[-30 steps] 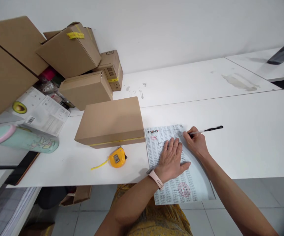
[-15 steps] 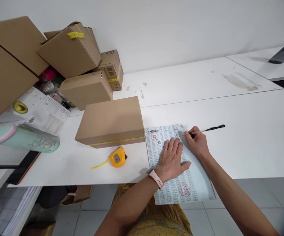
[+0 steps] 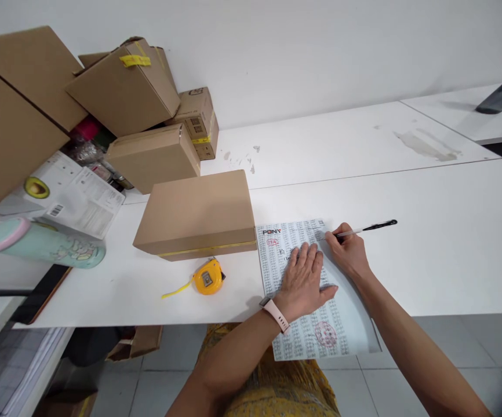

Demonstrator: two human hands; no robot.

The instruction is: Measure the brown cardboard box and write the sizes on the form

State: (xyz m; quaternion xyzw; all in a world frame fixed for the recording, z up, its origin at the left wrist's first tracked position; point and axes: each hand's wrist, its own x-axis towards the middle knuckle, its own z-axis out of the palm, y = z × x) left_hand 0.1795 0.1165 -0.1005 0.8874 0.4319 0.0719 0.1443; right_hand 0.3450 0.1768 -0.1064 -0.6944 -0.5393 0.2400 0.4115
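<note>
Left hand (image 3: 304,281): palm down on a printed sheet (image 3: 342,315), 4 fingers (image 3: 304,255) fairly close together and pointing away from the wearer, thumb out to the side; flat and open, nothing gripped. Pale pink wristband (image 3: 277,315) on that wrist. Right hand (image 3: 349,252): fingers closed narrow around a slim pen (image 3: 379,225), its black end slanting up to the right. Hand sits at the sheet's upper right edge; pen tip too small to make out.

Sheet lies on the white table (image 3: 442,249), lower end reaching past the near edge. "PONY" at its upper left, red mark beneath, round red stamp (image 3: 325,334) low down.

Just left of the sheet's top: closed brown carton (image 3: 199,208), yellow strip along its near side. In front of the carton, yellow tape measure (image 3: 208,277), a short length of yellow tape (image 3: 176,290) out to the left. Farther left: mint bottle (image 3: 59,246) with pink ring, tilted; white box (image 3: 88,200) with avocado picture. Behind these, several brown boxes (image 3: 124,87), some stacked.
</note>
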